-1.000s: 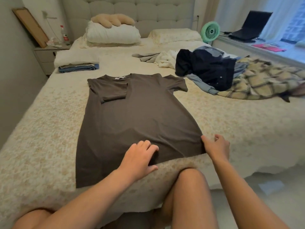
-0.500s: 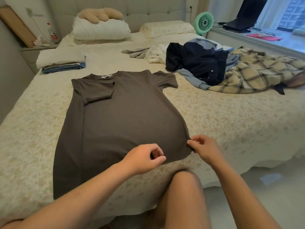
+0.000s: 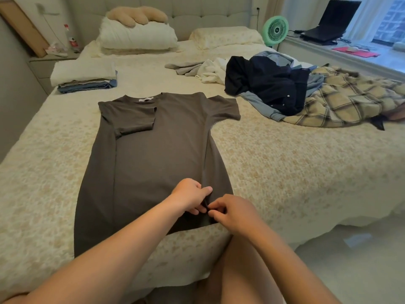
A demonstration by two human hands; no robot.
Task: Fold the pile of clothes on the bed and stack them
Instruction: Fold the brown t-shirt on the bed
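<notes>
- Brown jersey: the dress (image 3: 153, 159) lies flat on the bed (image 3: 285, 172) with its neckline towards the headboard, its left sleeve already folded in over the chest and its right sleeve still spread out.
- The left hand (image 3: 189, 197) and the right hand (image 3: 232, 212) sit just beside each other at the hem, each pinching the cloth where the right edge is being brought inwards.
- Only the lower part of that edge has turned in. If the hands pull from the hem alone, the fold will likely run crooked, since the shoulder and the spread sleeve lie far from the grip.
- The fabric looks thin and limp, so a light pinch could let it slide free and the crease would fall open.
- The hem hangs near the edge of the bed; a tug towards the body might drag the whole dress off the mattress.
- The unfolded pile (image 3: 285, 88) lies well apart to the right and the folded stack (image 3: 85, 77) well apart to the left, so neither should get in the way.
</notes>
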